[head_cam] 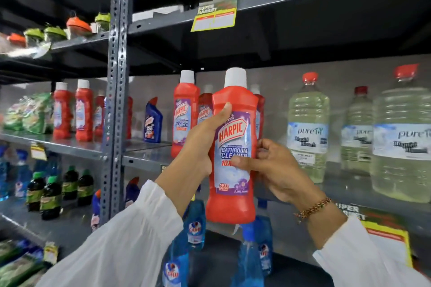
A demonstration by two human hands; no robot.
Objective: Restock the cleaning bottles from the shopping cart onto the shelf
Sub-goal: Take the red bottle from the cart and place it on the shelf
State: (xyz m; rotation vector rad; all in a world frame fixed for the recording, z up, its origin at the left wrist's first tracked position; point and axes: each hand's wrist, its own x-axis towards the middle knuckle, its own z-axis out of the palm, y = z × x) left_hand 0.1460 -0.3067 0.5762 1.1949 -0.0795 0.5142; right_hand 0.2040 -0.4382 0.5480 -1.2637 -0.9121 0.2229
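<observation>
A red Harpic bathroom cleaner bottle (233, 147) with a white cap is held upright in front of the middle shelf (149, 154). My left hand (200, 144) wraps its left side, thumb near the shoulder. My right hand (270, 168) grips its right side, fingers across the label. Behind it on the shelf stand more red Harpic bottles (184, 112), the same kind. The shopping cart is out of view.
A blue Harpic bottle (152, 121) stands left of the red ones. Large clear bleach bottles (307, 128) fill the shelf's right side. A grey slotted upright post (117, 100) divides the bays. Blue spray bottles (196, 226) and dark green-capped bottles (51, 198) sit on the shelf below.
</observation>
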